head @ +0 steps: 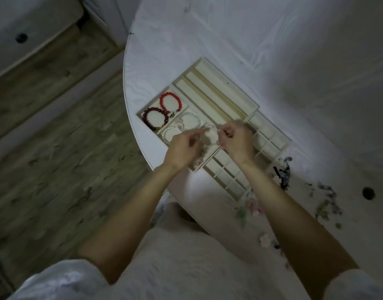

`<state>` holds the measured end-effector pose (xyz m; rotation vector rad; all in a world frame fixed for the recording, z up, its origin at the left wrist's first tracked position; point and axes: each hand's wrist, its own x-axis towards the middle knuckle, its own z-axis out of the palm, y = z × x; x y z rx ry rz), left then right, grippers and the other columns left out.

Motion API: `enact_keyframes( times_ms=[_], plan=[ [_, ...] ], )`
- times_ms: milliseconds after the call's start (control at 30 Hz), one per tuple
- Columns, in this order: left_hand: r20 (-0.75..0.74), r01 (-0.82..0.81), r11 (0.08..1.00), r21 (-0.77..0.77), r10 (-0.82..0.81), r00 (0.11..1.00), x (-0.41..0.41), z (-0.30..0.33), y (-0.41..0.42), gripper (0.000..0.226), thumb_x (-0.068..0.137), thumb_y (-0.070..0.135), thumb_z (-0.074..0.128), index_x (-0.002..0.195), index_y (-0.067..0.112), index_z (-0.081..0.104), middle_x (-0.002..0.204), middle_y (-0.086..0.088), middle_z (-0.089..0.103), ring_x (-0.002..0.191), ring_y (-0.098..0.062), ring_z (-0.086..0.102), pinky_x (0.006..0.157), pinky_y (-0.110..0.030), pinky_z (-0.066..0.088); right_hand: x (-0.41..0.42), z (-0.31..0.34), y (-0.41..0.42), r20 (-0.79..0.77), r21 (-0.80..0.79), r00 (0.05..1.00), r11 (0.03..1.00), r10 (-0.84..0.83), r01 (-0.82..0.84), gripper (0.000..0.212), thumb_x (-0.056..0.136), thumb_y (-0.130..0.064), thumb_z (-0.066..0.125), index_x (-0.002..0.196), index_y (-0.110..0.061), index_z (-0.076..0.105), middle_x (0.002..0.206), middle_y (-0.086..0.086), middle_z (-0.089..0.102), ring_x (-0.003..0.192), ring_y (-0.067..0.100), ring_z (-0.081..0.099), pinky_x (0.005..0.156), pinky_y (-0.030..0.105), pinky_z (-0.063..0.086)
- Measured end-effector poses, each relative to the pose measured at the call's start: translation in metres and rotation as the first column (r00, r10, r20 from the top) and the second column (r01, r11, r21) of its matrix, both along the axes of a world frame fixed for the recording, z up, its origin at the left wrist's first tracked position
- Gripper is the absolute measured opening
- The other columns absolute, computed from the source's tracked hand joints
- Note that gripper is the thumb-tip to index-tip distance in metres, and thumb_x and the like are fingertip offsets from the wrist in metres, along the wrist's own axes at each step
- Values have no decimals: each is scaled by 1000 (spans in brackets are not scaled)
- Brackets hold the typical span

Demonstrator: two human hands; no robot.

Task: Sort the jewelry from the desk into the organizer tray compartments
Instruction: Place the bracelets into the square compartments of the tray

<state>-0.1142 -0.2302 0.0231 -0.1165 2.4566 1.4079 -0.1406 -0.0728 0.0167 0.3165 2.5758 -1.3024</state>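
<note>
The person wears a pale, whitish short-sleeved top of soft cloth, its loose left sleeve [62, 280] ending above the elbow and its right sleeve [357, 284] ending likewise. Both forearms are bare down to the left hand [183, 148] and the right hand [237, 140], with no ring, watch or band visible. A light pinkish, faintly textured garment [186, 256] covers the lap, perhaps a skirt; the dim picture leaves that uncertain.
</note>
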Motion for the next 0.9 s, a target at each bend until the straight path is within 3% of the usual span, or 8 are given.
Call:
enact_keyframes(
  times_ms=[100, 200, 300, 367, 500, 633, 800, 900],
  plan=[
    [-19, 90, 996, -15, -90, 996, -4, -4, -7, 42, 92, 3, 50, 129, 22, 58, 116, 2, 66, 95, -5, 61, 85, -12, 43, 3, -2, 1, -36, 124, 997, 991, 62, -58, 23, 93, -20, 59, 109, -5, 67, 85, 4, 70, 70, 13, 65, 69, 30, 57],
    [-127, 152, 986, -66, -159, 979, -6, -11, -17, 38, 89, 0, 54, 123, 14, 62, 126, -3, 58, 106, -8, 55, 91, -6, 36, 6, 5, 4, -116, 271, 991, 962, 69, -35, 23, 95, -21, 54, 108, -7, 68, 89, 1, 70, 72, 12, 63, 64, 12, 48],
    [-245, 138, 970, -202, -187, 951, -8, -21, -28, 31, 88, 3, 55, 117, 8, 64, 121, -10, 58, 106, -26, 57, 91, -31, 47, 11, 7, 15, -134, 198, 990, 980, 36, -8, 20, 95, -12, 53, 108, -5, 67, 90, 3, 69, 70, 13, 63, 64, 12, 50],
    [-340, 180, 910, -373, -315, 886, -7, -24, -34, 31, 88, 13, 48, 112, 9, 67, 114, -9, 62, 103, -30, 54, 86, -40, 47, 14, 7, 22, -126, 130, 991, 991, 47, -30, 19, 94, -8, 54, 108, -6, 66, 94, 5, 69, 77, 13, 64, 71, 21, 55],
    [-365, 291, 750, -594, -574, 733, -6, -33, -28, 43, 85, 32, 36, 106, 18, 70, 112, 3, 67, 103, -21, 40, 80, -36, 28, 18, 6, 30, -198, 298, 959, 944, 205, -140, 19, 91, -5, 56, 106, -8, 68, 98, 4, 68, 73, 7, 53, 62, 0, 36],
    [-336, 285, 681, -675, -627, 703, -8, -45, -19, 42, 88, 32, 35, 105, 21, 72, 111, 7, 68, 107, -21, 39, 79, -36, 23, 21, -4, 33, -193, 479, 897, 836, 398, -268, 25, 84, 0, 58, 102, -12, 70, 108, 10, 59, 101, 24, 49, 82, 25, 39],
    [-343, 269, 678, -684, -624, 702, -13, -42, -18, 40, 89, 31, 35, 98, 22, 73, 107, 7, 68, 106, -23, 43, 80, -36, 22, 17, -9, 26, -54, 670, 841, 644, 538, -369, 30, 82, -13, 57, 109, -17, 69, 127, 13, 47, 119, 29, 36, 95, 40, 33],
    [-320, 272, 670, -691, -621, 716, -11, -44, -18, 40, 90, 33, 34, 101, 23, 71, 111, 5, 67, 106, -22, 43, 80, -37, 23, 12, -10, 22, -26, 659, 821, 628, 570, -415, 30, 84, -15, 55, 111, -20, 69, 138, 11, 41, 126, 28, 32, 97, 42, 30]
  ],
)
